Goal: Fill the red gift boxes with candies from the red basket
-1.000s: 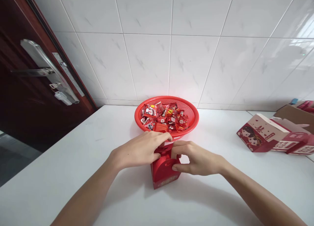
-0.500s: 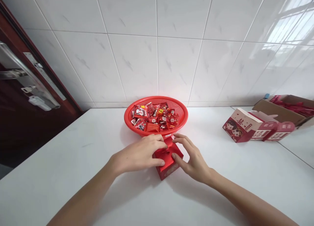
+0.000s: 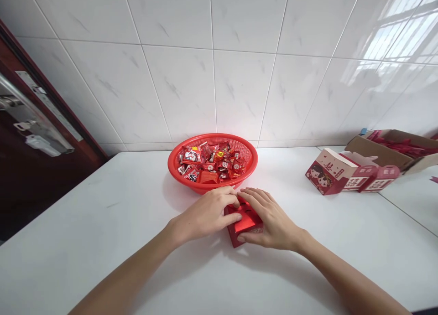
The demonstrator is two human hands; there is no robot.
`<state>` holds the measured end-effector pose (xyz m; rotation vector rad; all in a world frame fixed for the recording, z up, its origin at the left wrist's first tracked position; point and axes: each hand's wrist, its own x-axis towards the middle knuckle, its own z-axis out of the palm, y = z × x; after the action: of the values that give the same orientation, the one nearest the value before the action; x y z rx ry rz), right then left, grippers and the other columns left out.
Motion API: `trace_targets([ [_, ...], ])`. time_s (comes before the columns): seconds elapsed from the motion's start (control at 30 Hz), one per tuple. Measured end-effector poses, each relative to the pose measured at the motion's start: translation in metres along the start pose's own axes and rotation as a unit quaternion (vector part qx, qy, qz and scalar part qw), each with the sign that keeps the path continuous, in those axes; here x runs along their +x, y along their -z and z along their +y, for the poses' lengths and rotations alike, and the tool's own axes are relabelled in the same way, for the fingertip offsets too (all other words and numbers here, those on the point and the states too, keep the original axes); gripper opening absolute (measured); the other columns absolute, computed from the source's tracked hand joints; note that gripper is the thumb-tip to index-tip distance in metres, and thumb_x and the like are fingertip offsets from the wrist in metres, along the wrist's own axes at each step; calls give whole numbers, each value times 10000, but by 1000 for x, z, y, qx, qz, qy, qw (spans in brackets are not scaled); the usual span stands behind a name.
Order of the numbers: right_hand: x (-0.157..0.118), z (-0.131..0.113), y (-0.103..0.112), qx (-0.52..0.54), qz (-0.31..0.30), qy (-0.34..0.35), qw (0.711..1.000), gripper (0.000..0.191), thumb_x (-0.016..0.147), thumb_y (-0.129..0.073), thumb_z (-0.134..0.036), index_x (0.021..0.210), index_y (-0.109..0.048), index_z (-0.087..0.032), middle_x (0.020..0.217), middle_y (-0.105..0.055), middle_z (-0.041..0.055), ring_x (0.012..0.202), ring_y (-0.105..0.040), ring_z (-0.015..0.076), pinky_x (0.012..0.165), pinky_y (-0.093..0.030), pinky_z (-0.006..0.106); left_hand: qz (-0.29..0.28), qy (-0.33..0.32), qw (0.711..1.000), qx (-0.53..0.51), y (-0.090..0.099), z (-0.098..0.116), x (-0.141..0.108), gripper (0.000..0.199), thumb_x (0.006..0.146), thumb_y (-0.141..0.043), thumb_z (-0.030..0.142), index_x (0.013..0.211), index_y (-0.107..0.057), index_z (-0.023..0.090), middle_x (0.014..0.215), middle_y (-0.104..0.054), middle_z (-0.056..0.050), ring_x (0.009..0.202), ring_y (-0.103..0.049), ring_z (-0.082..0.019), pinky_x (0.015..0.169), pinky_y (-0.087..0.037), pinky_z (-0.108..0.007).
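A small red box (image 3: pixel 247 221) stands on the white table in front of the red basket (image 3: pixel 255 162). My left hand (image 3: pixel 212 214) is on the box's left side, its thumb and curled fingers at the top flap. My right hand (image 3: pixel 270 219) wraps round the right side, with the fingers over the top and the thumb on the front face. Both hands hide much of the box. Wrapped red sweets (image 3: pixel 208 162) lie in the basket just behind it.
At the right stand several red and cream boxes (image 3: pixel 331 171). Behind them an open cardboard box (image 3: pixel 407 153) holds pink-red ribbon-like pieces. A tiled wall (image 3: pixel 239 96) borders the table (image 3: pixel 85 228), and a dark red door (image 3: pixel 23 169) is at the left.
My right hand has moved from hovering with spread fingers to wrapping round the box. The left fingers have shifted slightly with it. The whole view has moved a little.
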<state>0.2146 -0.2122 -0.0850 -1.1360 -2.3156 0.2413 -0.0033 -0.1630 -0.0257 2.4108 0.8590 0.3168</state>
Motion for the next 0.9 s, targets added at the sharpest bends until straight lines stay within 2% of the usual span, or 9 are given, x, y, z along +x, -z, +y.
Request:
trace_targets([
  [0.1,2,9,16,5,-36,-44,998,844,757,-839,-492,1465,-493,-191,1421,-601,187,1296,-564,354,1093,-456,546,10,-3,1000,11,3,0,-2,234,980,-577,353,1095,-734,222,1232,-682,-62,1099,-661,-248,925,-528,-364],
  [0.2,-3,30,47,-10,-71,-129,989,818,750,-823,-478,1461,-517,-211,1420,-602,175,1292,-560,365,1061,-482,539,5,0,1000,30,8,1,-5,298,999,-557,404,1177,-710,220,1316,-659,-72,1178,-641,-266,973,-518,-379],
  [0.33,-21,65,88,-43,-81,-252,963,750,764,-689,-359,1477,-498,-226,1505,-533,151,1393,-488,361,1119,-440,530,-12,6,999,44,12,0,-7,316,1003,-550,413,1192,-699,209,1338,-661,-75,1204,-638,-276,991,-510,-389],
  [0.43,-35,80,103,-98,-88,-301,944,707,779,-638,-382,1458,-519,-226,1606,-421,160,1506,-355,390,1179,-363,570,-15,-2,998,56,11,-1,-6,290,996,-559,396,1174,-704,219,1291,-693,-69,1180,-654,-278,974,-513,-386],
  [0.5,-40,81,101,-150,-70,-319,933,668,820,-630,-521,1425,-553,-250,1642,-363,167,1533,-286,434,1173,-336,633,-23,-4,998,62,11,-2,-6,289,995,-557,394,1175,-704,222,1280,-702,-71,1165,-662,-281,959,-515,-385],
  [0.6,-38,73,85,-215,-15,-346,913,679,871,-536,-710,1348,-604,-231,1632,-356,201,1521,-276,482,1140,-336,692,-42,-2,997,69,11,-2,-6,308,999,-544,394,1194,-700,212,1294,-699,-81,1171,-657,-286,967,-507,-396],
  [0.67,-35,65,70,-235,13,-364,901,641,934,-455,-683,1309,-610,-186,1596,-382,239,1508,-300,477,1122,-360,685,-47,1,996,72,11,-2,-7,315,998,-540,395,1195,-701,210,1296,-699,-80,1173,-654,-286,969,-506,-397],
  [0.77,-39,53,57,-232,24,-355,905,512,976,-438,-552,1303,-590,-188,1496,-490,233,1450,-410,431,1081,-429,629,-47,2,996,74,13,-2,-9,318,997,-533,409,1186,-705,220,1290,-705,-70,1154,-665,-275,950,-516,-376],
  [0.9,-78,44,60,-254,58,-355,898,454,971,-442,-506,1316,-608,-262,1485,-529,172,1427,-449,413,1096,-421,629,-52,6,995,80,16,-5,-11,323,1000,-519,426,1177,-711,236,1297,-709,-53,1168,-666,-270,943,-523,-355],
])
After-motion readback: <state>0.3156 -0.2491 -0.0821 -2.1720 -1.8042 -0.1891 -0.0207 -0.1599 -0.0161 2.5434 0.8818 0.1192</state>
